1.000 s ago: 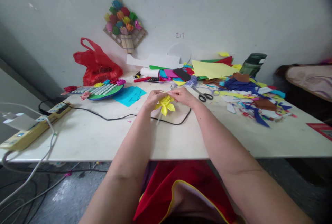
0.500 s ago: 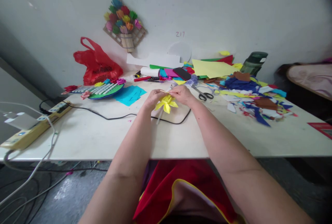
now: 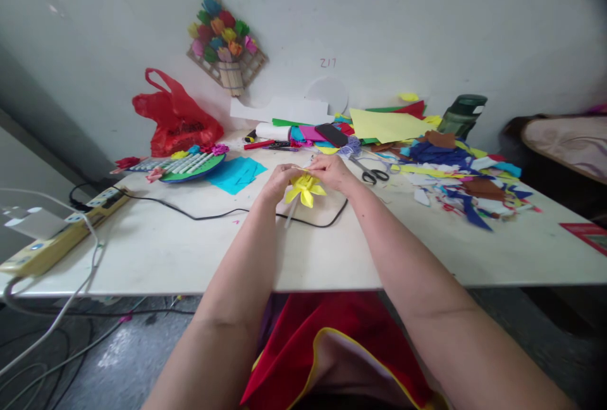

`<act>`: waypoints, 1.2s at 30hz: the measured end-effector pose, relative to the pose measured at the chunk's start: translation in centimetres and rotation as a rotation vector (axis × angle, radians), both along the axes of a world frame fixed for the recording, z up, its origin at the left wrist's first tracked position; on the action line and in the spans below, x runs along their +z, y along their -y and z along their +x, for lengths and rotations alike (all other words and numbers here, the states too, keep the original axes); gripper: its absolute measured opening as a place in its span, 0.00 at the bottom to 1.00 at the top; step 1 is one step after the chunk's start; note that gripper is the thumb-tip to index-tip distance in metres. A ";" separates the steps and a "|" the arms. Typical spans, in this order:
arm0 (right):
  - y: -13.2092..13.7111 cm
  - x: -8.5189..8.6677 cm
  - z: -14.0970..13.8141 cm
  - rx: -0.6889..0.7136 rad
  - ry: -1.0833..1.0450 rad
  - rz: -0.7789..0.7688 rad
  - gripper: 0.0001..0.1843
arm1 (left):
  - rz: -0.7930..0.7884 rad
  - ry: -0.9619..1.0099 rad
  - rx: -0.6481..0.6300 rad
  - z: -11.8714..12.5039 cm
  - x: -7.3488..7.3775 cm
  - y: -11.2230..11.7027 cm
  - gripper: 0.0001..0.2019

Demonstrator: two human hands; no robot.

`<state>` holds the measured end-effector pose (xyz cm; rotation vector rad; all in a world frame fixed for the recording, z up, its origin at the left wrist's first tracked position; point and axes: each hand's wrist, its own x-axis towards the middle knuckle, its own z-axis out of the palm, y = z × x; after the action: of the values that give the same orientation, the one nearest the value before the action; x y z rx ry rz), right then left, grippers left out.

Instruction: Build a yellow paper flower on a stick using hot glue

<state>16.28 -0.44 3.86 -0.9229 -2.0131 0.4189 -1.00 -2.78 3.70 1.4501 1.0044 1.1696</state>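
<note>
A yellow paper flower point(image 3: 306, 192) with pointed petals is held between my two hands above the white table. My left hand point(image 3: 279, 182) is closed at its upper left, fingers pinching by the flower's base. From the other side my right hand point(image 3: 332, 171) pinches the same spot, with thumb and fingertips together. The fingertips partly cover the top of the flower. Below the petals a pale glue stick point(image 3: 290, 215) points down toward the table; its upper part is hidden behind the flower. Black-handled scissors point(image 3: 374, 176) lie just right of my right hand.
A black cable point(image 3: 218, 214) runs across the table from a yellow power strip point(image 3: 61, 233). Blue paper point(image 3: 236, 174), a red plastic bag point(image 3: 177, 122) and a green board with flowers point(image 3: 192, 168) are left. Paper scraps point(image 3: 474, 188) and a dark bottle point(image 3: 462, 117) stand right.
Both hands stay closed at the yellow flower, with only slight finger movement. The whole view has shifted a little; nothing on the table has moved.
</note>
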 end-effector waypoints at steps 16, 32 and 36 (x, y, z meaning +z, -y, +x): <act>0.3 0.1 -0.2 0.022 -0.136 -0.111 0.04 | 0.051 -0.085 -0.034 -0.1 0.2 0.1 0.19; 1.5 0.9 0.2 0.121 -0.212 -0.252 0.08 | 0.040 -0.092 -0.054 -0.1 0.5 0.3 0.19; 1.4 0.8 0.6 0.131 -0.159 -0.217 0.08 | 0.021 -0.096 -0.053 -0.2 0.3 0.1 0.19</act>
<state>16.85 -1.79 4.62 -0.8606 -1.9140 0.7718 -1.18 -2.90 4.04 1.5530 1.0154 1.0837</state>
